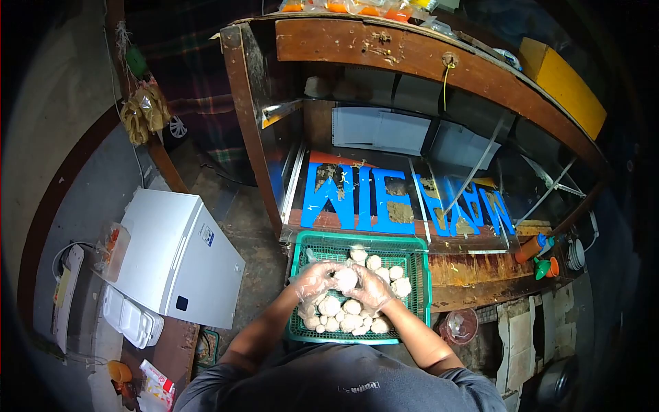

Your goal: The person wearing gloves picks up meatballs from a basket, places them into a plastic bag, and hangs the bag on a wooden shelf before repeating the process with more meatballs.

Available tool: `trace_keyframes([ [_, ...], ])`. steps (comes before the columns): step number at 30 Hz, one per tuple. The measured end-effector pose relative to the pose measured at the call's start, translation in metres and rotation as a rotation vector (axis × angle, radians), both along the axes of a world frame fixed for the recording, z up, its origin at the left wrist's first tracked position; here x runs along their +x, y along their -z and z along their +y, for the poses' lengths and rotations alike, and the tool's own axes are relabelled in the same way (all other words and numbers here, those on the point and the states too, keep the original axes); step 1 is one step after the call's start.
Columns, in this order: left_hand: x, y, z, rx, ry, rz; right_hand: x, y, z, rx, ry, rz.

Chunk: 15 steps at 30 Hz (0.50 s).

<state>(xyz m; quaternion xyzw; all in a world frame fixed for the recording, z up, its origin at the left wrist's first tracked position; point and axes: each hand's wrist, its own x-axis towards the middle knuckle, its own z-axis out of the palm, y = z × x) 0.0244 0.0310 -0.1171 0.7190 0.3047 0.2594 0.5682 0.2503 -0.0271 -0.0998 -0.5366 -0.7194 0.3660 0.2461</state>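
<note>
Above the green basket (403, 242), your left hand (316, 280) and right hand (373, 290) clasped one white ball (345, 279) between them.
Many lumpy balls (329, 306) lay inside, seemingly done; the held one looked unfinished, and whether more were left didn't show.

White chest freezer (185, 257) left; yellow box (563, 88) atop wooden-framed cabinet (384, 42).

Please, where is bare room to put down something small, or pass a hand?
Widest: the wooden counter, between the green basket and the orange bottle. Smaller: inside the basket, just beyond the left hand. Crowded: the basket's near half, with pale balls, and the counter's right end, around the green funnel.
</note>
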Motion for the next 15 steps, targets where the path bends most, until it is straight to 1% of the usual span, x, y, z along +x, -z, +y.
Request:
trace_keyframes([
  [1, 0.000, -0.002, -0.004, -0.006, 0.004, 0.002, 0.003, 0.000, -0.002, -0.006, 0.004, 0.002],
  [3, 0.000, -0.016, -0.015, -0.306, -0.021, -0.329, 0.007, -0.003, -0.005, 0.131, 0.046, 0.124],
  [4, 0.001, -0.029, -0.020, -0.325, -0.055, -0.313, 0.007, -0.002, -0.006, 0.092, 0.074, 0.211],
  [5, 0.000, -0.032, -0.021, -0.329, -0.054, -0.308, 0.010, -0.003, -0.008, 0.088, 0.076, 0.214],
  [7, -0.001, -0.036, -0.024, -0.330, -0.006, -0.497, 0.012, -0.028, -0.012, 0.102, 0.087, 0.196],
  [9, -0.002, -0.044, -0.029, -0.352, -0.025, -0.509, 0.012, -0.041, -0.019, 0.134, 0.068, 0.213],
  [11, -0.003, -0.052, -0.035, -0.202, -0.087, -0.437, 0.004, -0.058, -0.028, -0.095, 0.100, 0.691],
  [12, -0.004, -0.051, -0.039, -0.231, -0.133, -0.463, 0.002, -0.052, -0.028, -0.051, 0.103, 0.698],
  [13, -0.005, -0.048, -0.042, -0.234, -0.133, -0.462, 0.001, -0.049, -0.030, -0.054, 0.105, 0.699],
  [15, -0.006, -0.045, -0.048, -0.125, -0.141, -0.440, -0.004, -0.045, -0.035, -0.034, 0.102, 0.905],
])
